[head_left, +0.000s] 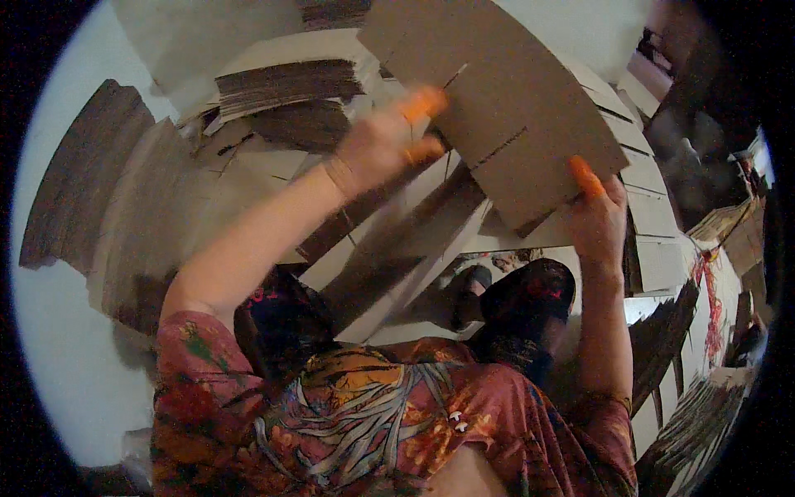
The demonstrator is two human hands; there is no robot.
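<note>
A flat brown cardboard sheet (pixel 513 99) with two short slits along its near-left edge is held up at a tilt in front of me. My right hand (pixel 598 219) grips its near right corner, with the orange-covered thumb on top and the other fingers mostly hidden behind. By the sheet's left edge is my left hand (pixel 389 137), blurred by motion. Orange covers show on its thumb and a finger, which stand apart with nothing visible between them. Below the sheet, long slotted cardboard strips (pixel 406 236) lie between the hands and my knees.
Stacked cardboard (pixel 290 85) lies at the far left, with another large pile (pixel 83 178) against the left side. More cardboard pieces (pixel 654 207) line the right side. Red string (pixel 710 306) hangs there, near further cardboard stacks (pixel 696 439). My knees (pixel 530 302) are close below.
</note>
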